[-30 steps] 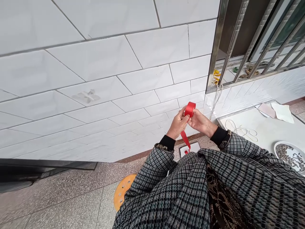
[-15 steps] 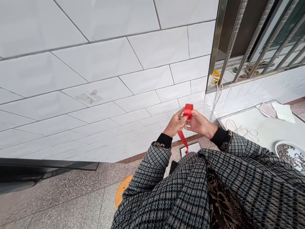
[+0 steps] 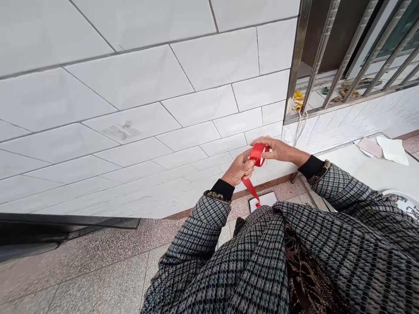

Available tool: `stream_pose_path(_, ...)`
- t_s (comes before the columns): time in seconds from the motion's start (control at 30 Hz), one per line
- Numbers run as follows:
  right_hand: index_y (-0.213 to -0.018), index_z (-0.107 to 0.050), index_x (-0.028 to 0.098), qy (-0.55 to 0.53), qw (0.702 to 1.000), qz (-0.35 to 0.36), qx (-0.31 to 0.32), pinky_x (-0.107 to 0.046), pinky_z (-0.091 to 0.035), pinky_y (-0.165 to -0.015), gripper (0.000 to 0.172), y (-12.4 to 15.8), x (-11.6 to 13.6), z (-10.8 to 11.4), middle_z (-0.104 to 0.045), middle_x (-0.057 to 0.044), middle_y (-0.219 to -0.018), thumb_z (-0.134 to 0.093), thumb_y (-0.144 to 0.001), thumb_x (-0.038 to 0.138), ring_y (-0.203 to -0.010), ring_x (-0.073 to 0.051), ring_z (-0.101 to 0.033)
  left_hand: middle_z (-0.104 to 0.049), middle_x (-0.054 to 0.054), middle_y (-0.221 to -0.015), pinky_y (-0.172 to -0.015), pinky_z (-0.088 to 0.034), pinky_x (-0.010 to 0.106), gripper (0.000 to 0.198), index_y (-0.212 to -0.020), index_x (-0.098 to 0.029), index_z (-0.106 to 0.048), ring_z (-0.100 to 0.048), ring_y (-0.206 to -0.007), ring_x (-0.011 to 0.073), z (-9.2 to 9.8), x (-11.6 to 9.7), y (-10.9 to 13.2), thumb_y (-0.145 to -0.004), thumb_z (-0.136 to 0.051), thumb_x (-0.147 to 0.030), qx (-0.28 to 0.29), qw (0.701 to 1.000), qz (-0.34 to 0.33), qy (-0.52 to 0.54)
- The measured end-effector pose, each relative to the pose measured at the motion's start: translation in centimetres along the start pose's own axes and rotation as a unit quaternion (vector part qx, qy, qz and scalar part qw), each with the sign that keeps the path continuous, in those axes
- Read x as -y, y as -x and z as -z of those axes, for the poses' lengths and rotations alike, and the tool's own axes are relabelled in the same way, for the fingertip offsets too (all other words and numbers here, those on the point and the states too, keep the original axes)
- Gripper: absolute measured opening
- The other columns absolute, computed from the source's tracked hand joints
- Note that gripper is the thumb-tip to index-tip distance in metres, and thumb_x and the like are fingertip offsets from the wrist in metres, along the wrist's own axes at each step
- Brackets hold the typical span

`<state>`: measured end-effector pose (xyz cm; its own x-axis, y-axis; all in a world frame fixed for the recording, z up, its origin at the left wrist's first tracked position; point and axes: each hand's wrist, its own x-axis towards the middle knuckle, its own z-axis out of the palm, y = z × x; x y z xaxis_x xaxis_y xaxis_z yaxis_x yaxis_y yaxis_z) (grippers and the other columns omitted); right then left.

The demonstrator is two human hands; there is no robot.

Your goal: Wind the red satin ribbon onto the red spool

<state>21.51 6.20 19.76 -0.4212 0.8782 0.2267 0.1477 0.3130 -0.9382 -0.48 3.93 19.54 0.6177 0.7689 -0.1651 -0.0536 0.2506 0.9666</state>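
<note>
— Red ribbon roll [image 3: 257, 153]: where now?
— Up in front of the white tiled wall [image 3: 163, 87], pinched between both hands. Loose tail [image 3: 251, 188] hanging down from it toward the checked coat [image 3: 262, 261].

— Grip, each side?
— Left hand [image 3: 238, 170]: closed on the near-left edge of the roll, thumb pressed at the tail's root. Right hand [image 3: 281, 150]: closed over the far-right side, fingers arched across the top.

— Changed in the last second?
— Yes, on the right. A second ago, cupping the roll from below and to the right; now level with it and lying flatter, fingers over rather than under. Left hand much as before. Tail about as long as before (hard to judge finely, given the camera's own shift).

— Meaning for the work in hand?
— Probably a fresh hold rather than more ribbon let out: same roll, same pinch, new angle.

— And around?
— Just under the tail's end, a small white tray [image 3: 265, 200] on the speckled floor [image 3: 98, 270]. To the right, a white worktop [image 3: 369, 170], with papers [image 3: 391, 148] at its far end and a patterned plate [image 3: 404, 203] at the near right. Far right, window bars [image 3: 327, 56], with a pale cord [image 3: 299, 126] dangling below the sill.
</note>
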Motion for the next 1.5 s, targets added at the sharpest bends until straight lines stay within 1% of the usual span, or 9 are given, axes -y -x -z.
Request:
stream_pose_path(0.1,-0.100,-0.075,0.020,0.050,0.996,0.033,-0.060,-0.046,-0.052,-0.097,0.035,-0.6,0.7,1.8,-0.075,-0.006,-0.104,-0.074,-0.066,0.022,-0.098,-0.026,-0.065,-0.036,-0.016,-0.049,-0.038,-0.021,0.018,0.071,-0.107,-0.021,-0.061,-0.022,-0.039,0.0039,-0.7,-1.0,-0.3,-0.067,-0.093,-0.070,-0.052,0.998,-0.022,0.016)
stream_pose_path(0.2,-0.100,-0.074,0.018,0.016,0.996,-0.008,-0.090,-0.034,-0.051,-0.074,0.034,-0.8,1.4,2.9,-0.071,-0.001,-0.086,-0.071,-0.066,0.021,-0.078,-0.019,-0.059,-0.034,-0.015,-0.050,-0.039,-0.019,0.017,0.061,-0.094,-0.019,-0.064,-0.022,-0.039,0.0030,-1.0,-1.9,-0.6,-0.071,-0.092,-0.068,-0.105,0.993,-0.049,0.024)
stream_pose_path(0.37,-0.091,-0.066,0.021,-0.103,0.982,-0.059,-0.146,-0.026,-0.036,-0.049,0.021,-1.8,2.3,3.7,-0.055,0.004,-0.067,-0.072,-0.070,0.022,-0.057,-0.012,-0.043,-0.029,-0.013,-0.047,-0.039,-0.016,0.019,0.059,-0.072,-0.019,-0.058,-0.021,-0.038,0.0025,-1.3,-2.8,-1.5,-0.078,-0.087,-0.070,-0.102,0.992,-0.067,0.031)
stream_pose_path(0.47,-0.089,-0.061,0.024,-0.124,0.975,-0.050,-0.176,-0.025,-0.036,-0.047,0.021,-2.7,3.2,3.8,-0.054,0.003,-0.069,-0.076,-0.074,0.023,-0.058,-0.013,-0.045,-0.029,-0.012,-0.048,-0.039,-0.016,0.020,0.052,-0.074,-0.020,-0.057,-0.022,-0.037,0.0032,-1.9,-3.6,-2.3,-0.086,-0.083,-0.064,-0.111,0.990,-0.077,0.040)
stream_pose_path(0.67,-0.088,-0.057,0.029,-0.174,0.970,-0.064,-0.157,-0.029,-0.045,-0.051,0.033,-3.8,4.3,2.6,-0.059,0.001,-0.074,-0.088,-0.077,0.037,-0.068,-0.018,-0.055,-0.029,-0.011,-0.051,-0.040,-0.017,0.020,0.044,-0.074,-0.020,-0.057,-0.024,-0.037,0.0025,-2.1,-4.6,-3.7,-0.096,-0.078,-0.053,-0.118,0.986,-0.109,0.041)
stream_pose_path(0.97,-0.090,-0.052,0.031,-0.218,0.967,-0.053,-0.119,-0.032,-0.048,-0.057,0.049,-4.2,3.8,0.8,-0.056,0.000,-0.076,-0.089,-0.075,0.060,-0.078,-0.022,-0.060,-0.029,-0.010,-0.052,-0.040,-0.021,0.018,0.047,-0.074,-0.019,-0.057,-0.024,-0.038,0.0025,-2.5,-5.3,-3.0,-0.101,-0.070,-0.056,-0.135,0.986,-0.094,0.034)
stream_pose_path(1.13,-0.090,-0.052,0.030,-0.250,0.960,-0.028,-0.126,-0.028,-0.047,-0.059,0.045,-5.0,6.8,1.0,-0.055,0.001,-0.079,-0.090,-0.076,0.048,-0.076,-0.018,-0.053,-0.027,-0.007,-0.051,-0.039,-0.016,0.021,0.055,-0.070,-0.019,-0.059,-0.019,-0.040,0.0037,-2.9,-7.8,-2.7,-0.091,-0.077,-0.066,-0.124,0.978,-0.163,0.033)
stream_pose_path(1.3,-0.085,-0.059,0.023,-0.327,0.934,0.054,-0.132,-0.021,-0.045,-0.056,0.015,-6.1,10.6,1.0,-0.058,0.001,-0.081,-0.070,-0.095,0.021,-0.070,-0.012,-0.049,-0.024,-0.006,-0.052,-0.040,-0.009,0.025,0.058,-0.066,-0.020,-0.058,-0.014,-0.041,0.0041,-3.7,-11.4,-2.2,-0.085,-0.081,-0.069,-0.130,0.965,-0.229,0.002)
stream_pose_path(1.5,-0.077,-0.059,0.017,-0.383,0.911,0.084,-0.125,-0.016,-0.042,-0.049,0.032,-6.3,13.4,0.7,-0.053,0.002,-0.074,-0.051,-0.107,0.009,-0.061,-0.006,-0.049,-0.027,-0.005,-0.054,-0.040,-0.010,0.027,0.045,-0.067,-0.020,-0.059,-0.016,-0.041,0.0039,-4.1,-13.6,-1.4,-0.104,-0.068,-0.045,-0.131,0.953,-0.271,-0.030)
